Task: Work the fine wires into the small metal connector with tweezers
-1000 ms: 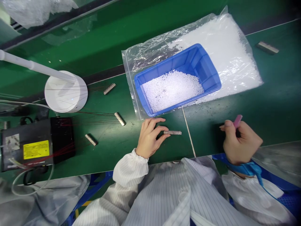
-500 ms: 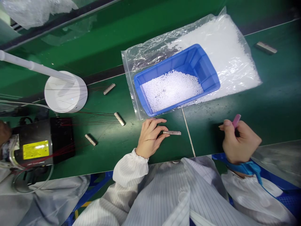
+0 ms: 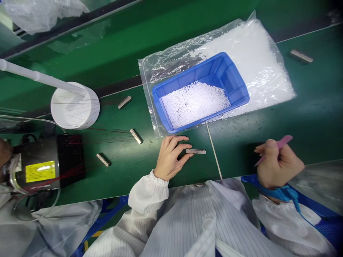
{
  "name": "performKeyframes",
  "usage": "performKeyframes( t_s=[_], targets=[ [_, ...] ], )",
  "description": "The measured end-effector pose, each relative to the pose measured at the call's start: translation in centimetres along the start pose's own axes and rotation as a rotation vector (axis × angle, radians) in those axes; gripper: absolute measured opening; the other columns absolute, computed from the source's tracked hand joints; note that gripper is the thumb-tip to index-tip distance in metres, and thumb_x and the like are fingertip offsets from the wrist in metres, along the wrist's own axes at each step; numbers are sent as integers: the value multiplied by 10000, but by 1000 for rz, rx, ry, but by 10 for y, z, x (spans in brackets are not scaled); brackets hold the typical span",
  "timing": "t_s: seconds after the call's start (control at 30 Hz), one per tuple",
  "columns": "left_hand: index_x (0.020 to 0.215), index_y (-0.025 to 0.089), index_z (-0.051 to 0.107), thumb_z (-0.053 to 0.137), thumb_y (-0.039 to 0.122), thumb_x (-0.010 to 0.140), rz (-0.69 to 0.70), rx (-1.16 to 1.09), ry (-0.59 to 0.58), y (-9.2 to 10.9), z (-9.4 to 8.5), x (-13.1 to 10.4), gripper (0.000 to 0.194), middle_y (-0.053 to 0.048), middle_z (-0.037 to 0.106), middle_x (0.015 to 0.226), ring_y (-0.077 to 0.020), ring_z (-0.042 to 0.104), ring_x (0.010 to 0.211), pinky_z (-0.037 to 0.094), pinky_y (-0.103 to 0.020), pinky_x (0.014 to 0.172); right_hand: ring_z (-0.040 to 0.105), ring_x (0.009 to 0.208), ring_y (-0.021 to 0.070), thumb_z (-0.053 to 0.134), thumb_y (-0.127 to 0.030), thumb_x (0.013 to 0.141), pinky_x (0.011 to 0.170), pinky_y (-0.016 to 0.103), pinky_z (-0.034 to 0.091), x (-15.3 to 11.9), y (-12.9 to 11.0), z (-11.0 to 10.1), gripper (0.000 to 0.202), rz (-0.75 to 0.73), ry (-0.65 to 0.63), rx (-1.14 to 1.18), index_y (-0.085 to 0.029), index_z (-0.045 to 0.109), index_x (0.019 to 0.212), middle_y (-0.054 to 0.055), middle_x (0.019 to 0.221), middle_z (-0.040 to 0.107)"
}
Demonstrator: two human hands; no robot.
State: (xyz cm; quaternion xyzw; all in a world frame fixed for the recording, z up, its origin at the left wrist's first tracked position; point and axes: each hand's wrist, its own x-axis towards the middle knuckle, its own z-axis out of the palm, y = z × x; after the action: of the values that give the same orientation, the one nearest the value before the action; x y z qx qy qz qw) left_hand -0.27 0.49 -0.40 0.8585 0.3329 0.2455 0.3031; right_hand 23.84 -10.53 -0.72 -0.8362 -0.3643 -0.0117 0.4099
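My left hand [image 3: 170, 157] pinches one end of a small silvery bar-shaped part [image 3: 197, 151] between thumb and index finger, its other fingers loosely curled. The part lies level at the green bench surface, with a row of fine teeth or pins along its upper edge. Off to the right, my right hand [image 3: 278, 164] is closed around pink tweezers [image 3: 285, 141]. Their thin tip points down and left, apart from the part. A blue strap circles my right wrist.
A blue bin [image 3: 238, 93] of small white beads rests on a clear bag of white beads [image 3: 270, 67]. Similar bars [image 3: 136, 136] lie left, one [image 3: 301, 56] far right. Fine wires run past a white round container [image 3: 91, 107] and black machine [image 3: 71, 157]. A co-worker's sleeve shows left.
My right hand has shifted slightly right and downward, and the pink tweezers have turned so that more of their length and the tip show. My left hand stays nearly still.
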Motion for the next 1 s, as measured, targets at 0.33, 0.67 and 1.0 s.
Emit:
performKeyframes(
  t_s=[0.33,0.67,1.0],
  targets=[
    [970,217,614,663,233,830,1,14,-2,-1,0,0,149,-50,605,1110,-223,484,1017,419,-417,886,551,512,152,514,-372,875,513,266,396,2,-2,1,331,44,-29,11,-160,654,663,18,569,615],
    [961,224,619,648,244,842,-1,21,-15,-1,0,0,124,-48,603,1109,-218,487,1014,425,-413,879,562,525,157,537,-366,862,524,273,410,2,-1,1,306,45,-38,16,-166,661,666,17,579,627],
    [957,220,625,646,232,844,1,18,-18,-1,0,0,115,-50,597,1112,-214,484,1012,420,-409,878,547,519,149,544,-342,863,518,266,395,3,-4,0,291,17,-46,22,-158,666,673,16,572,622]
  ],
)
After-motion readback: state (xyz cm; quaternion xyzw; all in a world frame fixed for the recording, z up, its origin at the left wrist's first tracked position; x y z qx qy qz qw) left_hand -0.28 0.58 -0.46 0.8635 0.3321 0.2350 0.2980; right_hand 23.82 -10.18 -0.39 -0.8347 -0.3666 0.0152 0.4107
